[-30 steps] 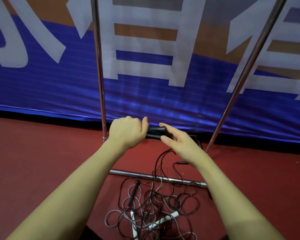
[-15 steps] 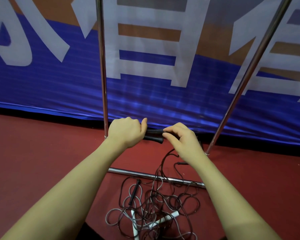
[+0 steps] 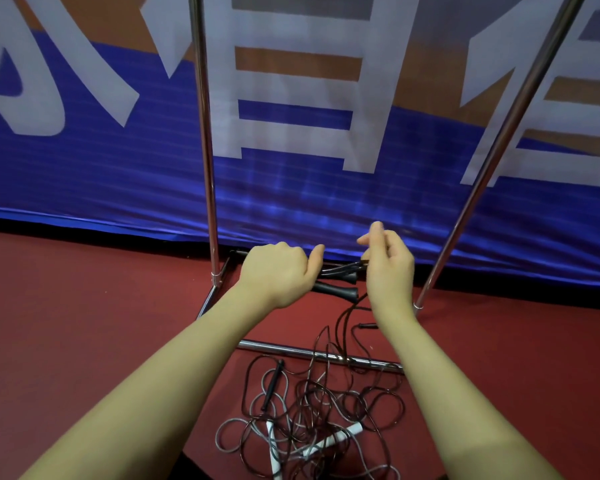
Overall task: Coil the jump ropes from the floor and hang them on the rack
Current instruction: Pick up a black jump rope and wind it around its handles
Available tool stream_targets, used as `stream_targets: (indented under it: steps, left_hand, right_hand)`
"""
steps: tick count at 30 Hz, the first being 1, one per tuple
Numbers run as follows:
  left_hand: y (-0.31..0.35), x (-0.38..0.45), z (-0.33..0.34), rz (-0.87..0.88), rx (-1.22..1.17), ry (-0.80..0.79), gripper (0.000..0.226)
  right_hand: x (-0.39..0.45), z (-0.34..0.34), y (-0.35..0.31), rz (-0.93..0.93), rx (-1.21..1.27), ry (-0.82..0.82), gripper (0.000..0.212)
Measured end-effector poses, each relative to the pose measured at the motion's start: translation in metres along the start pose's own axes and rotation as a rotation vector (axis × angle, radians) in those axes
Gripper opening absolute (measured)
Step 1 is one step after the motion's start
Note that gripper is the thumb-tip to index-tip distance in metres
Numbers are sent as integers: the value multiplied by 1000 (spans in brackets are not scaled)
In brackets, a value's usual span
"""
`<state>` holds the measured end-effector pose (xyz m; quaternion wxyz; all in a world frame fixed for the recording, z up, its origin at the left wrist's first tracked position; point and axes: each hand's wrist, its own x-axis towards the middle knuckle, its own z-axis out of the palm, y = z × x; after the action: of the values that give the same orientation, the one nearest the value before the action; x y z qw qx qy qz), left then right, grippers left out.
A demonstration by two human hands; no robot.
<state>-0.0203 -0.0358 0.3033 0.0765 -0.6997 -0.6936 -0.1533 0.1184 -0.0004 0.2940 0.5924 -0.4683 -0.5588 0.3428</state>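
My left hand (image 3: 278, 271) is closed around the two black handles (image 3: 336, 291) of a dark jump rope, held together in front of the rack. My right hand (image 3: 388, 261) is just right of the handles, pinching the dark cord (image 3: 343, 317) where it leaves them. The cord hangs down over the rack's bottom bar into a tangle of ropes (image 3: 312, 420) on the red floor. In that pile lie a grey rope with white handles (image 3: 333, 441) and another black handle (image 3: 272, 382). The chrome rack (image 3: 205, 140) rises out of the top of the frame; its top bar is hidden.
The rack's right upright (image 3: 499, 140) slants up to the right. Its lower crossbar (image 3: 291, 351) lies on the red floor (image 3: 84, 323) between my arms. A blue and orange banner with large white characters (image 3: 309, 98) covers the wall right behind the rack.
My right hand has let go of the handles, lifted a little and moved right, now pinching the cord. My left hand stays closed on both handles.
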Motion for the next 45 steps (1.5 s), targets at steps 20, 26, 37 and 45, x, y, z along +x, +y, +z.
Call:
stream_targets:
  steps: [20, 26, 37, 45]
  left_hand:
    - [9, 4, -17, -135, -223, 101, 54]
    - [-12, 11, -15, -354, -286, 138, 56]
    - [-24, 13, 2, -444, -113, 162, 56]
    - [-25, 12, 12, -260, 5, 98, 55]
  right_hand:
    - [10, -5, 7, 175, 248, -173, 41]
    - [0, -9, 1, 111, 199, -509, 35]
    - [-2, -16, -3, -70, -66, -667, 19]
    - [1, -17, -6, -91, -57, -457, 24]
